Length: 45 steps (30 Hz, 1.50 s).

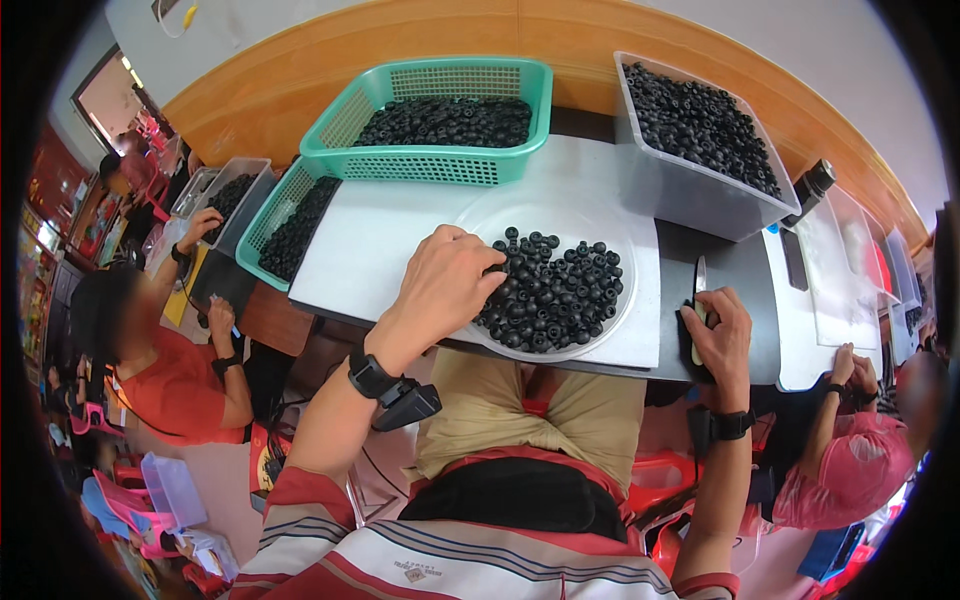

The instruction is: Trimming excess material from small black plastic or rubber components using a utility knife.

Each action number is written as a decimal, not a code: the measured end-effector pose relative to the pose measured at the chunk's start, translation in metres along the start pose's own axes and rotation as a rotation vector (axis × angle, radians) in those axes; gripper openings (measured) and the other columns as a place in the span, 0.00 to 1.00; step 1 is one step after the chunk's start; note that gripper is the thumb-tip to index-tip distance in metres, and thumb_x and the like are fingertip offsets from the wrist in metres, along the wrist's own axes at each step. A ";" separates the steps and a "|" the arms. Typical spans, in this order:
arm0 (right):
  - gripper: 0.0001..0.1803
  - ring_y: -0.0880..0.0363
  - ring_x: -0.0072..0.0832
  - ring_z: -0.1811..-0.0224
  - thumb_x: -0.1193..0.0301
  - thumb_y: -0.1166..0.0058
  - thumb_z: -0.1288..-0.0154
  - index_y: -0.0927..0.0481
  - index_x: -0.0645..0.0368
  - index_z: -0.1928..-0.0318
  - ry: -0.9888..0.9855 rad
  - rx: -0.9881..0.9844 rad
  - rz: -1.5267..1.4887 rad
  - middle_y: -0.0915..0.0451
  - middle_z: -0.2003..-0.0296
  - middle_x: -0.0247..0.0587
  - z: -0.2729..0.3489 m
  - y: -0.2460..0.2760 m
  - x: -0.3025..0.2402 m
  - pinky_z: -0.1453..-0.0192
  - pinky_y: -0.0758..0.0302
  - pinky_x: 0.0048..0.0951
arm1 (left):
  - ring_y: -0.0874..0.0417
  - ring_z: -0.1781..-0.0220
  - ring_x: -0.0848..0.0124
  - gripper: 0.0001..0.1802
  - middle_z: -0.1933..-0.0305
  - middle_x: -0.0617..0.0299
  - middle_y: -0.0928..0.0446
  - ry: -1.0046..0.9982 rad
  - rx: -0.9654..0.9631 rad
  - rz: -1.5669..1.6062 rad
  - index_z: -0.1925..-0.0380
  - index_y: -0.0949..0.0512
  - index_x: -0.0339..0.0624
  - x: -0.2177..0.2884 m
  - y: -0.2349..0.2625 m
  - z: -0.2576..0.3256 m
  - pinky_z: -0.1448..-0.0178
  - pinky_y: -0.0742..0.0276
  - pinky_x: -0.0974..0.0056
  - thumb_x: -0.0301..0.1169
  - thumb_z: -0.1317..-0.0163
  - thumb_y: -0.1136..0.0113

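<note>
- Black beads (pixel 550 300) lie heaped in a round translucent dish (pixel 540 215) on the table (pixel 760 340)
- Left hand (pixel 455 275): fingers curled at the heap's left edge; cannot tell whether they pinch a bead
- Right hand (pixel 722 325) grips a knife (pixel 701 272), blade pointing away from the person
- Behind: green basket (pixel 430 165)

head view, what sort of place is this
Probably a workshop for handwork: a green basket and plastic tub hold small black pieces; a person in red works alongside.
</note>
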State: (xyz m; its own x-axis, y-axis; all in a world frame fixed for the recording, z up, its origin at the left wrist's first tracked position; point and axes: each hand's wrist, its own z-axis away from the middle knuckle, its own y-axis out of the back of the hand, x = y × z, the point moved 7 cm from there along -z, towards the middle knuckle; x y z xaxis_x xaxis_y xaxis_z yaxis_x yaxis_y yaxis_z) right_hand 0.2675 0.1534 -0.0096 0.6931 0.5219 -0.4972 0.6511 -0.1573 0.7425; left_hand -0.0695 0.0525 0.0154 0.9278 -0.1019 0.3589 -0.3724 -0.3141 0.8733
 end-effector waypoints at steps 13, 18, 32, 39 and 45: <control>0.15 0.24 0.36 0.73 0.69 0.30 0.49 0.17 0.64 0.62 -0.084 0.015 -0.025 0.23 0.73 0.43 -0.001 0.002 0.023 0.66 0.27 0.35 | 0.22 0.52 0.55 0.11 0.59 0.54 0.18 -0.067 -0.057 0.027 0.60 0.19 0.39 0.012 0.001 0.001 0.38 0.33 0.51 0.29 0.43 0.35; 0.16 0.22 0.40 0.71 0.66 0.32 0.46 0.17 0.65 0.62 -0.137 -0.025 0.137 0.21 0.72 0.46 0.005 0.015 0.019 0.65 0.26 0.38 | 0.18 0.57 0.57 0.10 0.61 0.53 0.17 -0.052 0.068 0.180 0.62 0.18 0.37 0.016 0.012 0.006 0.41 0.28 0.51 0.28 0.44 0.33; 0.10 0.22 0.51 0.67 0.72 0.52 0.27 0.23 0.65 0.65 -0.035 0.027 0.459 0.22 0.70 0.54 0.026 0.024 0.002 0.64 0.27 0.44 | 0.16 0.60 0.74 0.12 0.62 0.63 0.19 0.223 0.078 1.227 0.55 0.18 0.34 0.007 -0.015 0.018 0.52 0.18 0.70 0.22 0.39 0.33; 0.09 0.24 0.23 0.70 0.72 0.50 0.28 0.21 0.64 0.54 -0.210 0.055 -0.444 0.20 0.71 0.36 0.040 0.016 -0.054 0.66 0.28 0.26 | 0.14 0.58 0.69 0.13 0.62 0.60 0.18 0.332 -0.028 1.654 0.50 0.20 0.34 0.016 -0.026 0.023 0.44 0.13 0.57 0.21 0.35 0.38; 0.08 0.26 0.17 0.70 0.75 0.43 0.31 0.18 0.64 0.55 0.004 0.001 -0.675 0.19 0.69 0.35 0.039 -0.008 -0.108 0.66 0.29 0.22 | 0.13 0.57 0.69 0.09 0.61 0.58 0.18 0.319 -0.087 1.816 0.54 0.22 0.36 0.032 -0.029 0.025 0.43 0.13 0.56 0.21 0.34 0.40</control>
State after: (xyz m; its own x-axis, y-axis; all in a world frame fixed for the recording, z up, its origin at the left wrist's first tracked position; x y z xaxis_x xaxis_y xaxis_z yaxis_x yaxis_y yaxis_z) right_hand 0.1997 0.0654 0.0202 0.1331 0.5090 -0.8504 0.9414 0.2035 0.2692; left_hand -0.0290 0.0351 -0.0066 -0.6035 -0.0540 0.7956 -0.7970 0.0101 -0.6039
